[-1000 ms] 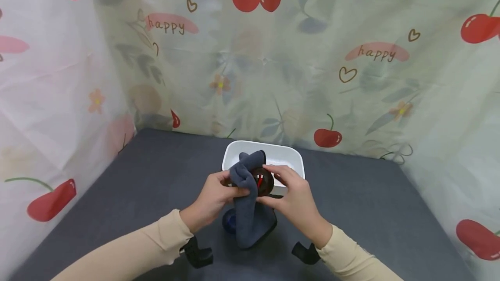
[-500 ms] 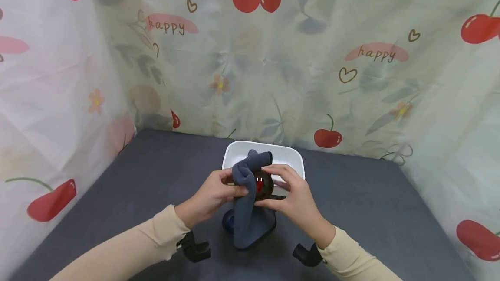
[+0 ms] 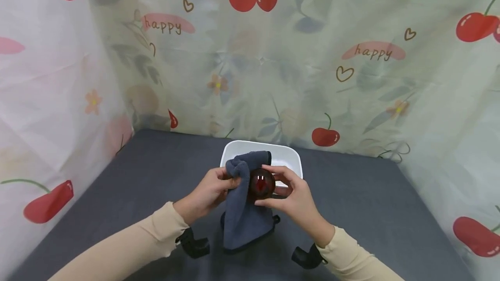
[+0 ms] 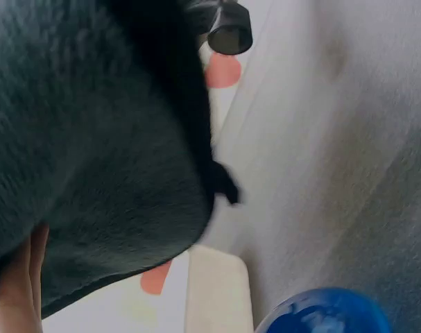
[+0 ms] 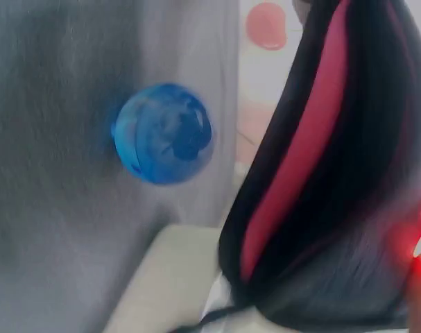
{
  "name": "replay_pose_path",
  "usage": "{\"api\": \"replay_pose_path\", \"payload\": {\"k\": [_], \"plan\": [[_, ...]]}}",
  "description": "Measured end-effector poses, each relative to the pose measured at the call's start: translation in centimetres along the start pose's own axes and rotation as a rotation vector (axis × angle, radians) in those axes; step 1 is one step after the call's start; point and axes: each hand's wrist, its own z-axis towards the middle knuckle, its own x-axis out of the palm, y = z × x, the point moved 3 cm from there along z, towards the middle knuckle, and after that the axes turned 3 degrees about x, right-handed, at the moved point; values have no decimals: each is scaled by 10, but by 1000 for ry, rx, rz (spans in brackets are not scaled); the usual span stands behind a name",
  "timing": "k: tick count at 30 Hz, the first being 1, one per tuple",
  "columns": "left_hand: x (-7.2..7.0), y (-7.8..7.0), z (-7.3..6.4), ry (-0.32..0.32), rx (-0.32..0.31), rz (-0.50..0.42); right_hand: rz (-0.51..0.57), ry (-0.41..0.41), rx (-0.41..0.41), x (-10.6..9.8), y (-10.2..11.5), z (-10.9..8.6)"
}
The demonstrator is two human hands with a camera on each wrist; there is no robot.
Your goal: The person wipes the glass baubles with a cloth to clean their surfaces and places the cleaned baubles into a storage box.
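Between my hands, above the table, is a dark red glossy see-through ball; its glowing red edge also shows in the right wrist view. My right hand holds it from the right with thumb and fingers curled round it. My left hand pinches a grey plush cloth, which drapes down beside and behind the ball. In the right wrist view the cloth shows a black side with a pink stripe. A clear blue ball rests on the table below, mostly hidden by the cloth in the head view.
A white rectangular tray stands behind the hands; its inside is partly hidden. Black wrist camera mounts hang under both forearms. The dark grey table is bounded by printed curtains at the back and sides.
The left hand has drawn the cloth slightly left, so more of the red ball shows. The cloth's lower part now covers the blue ball in the head view.
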Motion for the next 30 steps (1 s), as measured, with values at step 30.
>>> {"api": "replay_pose_path", "payload": {"k": [30], "plan": [[9,-4,-4,-68,103,279,-526,-38,-99,8,-19,0]]}}
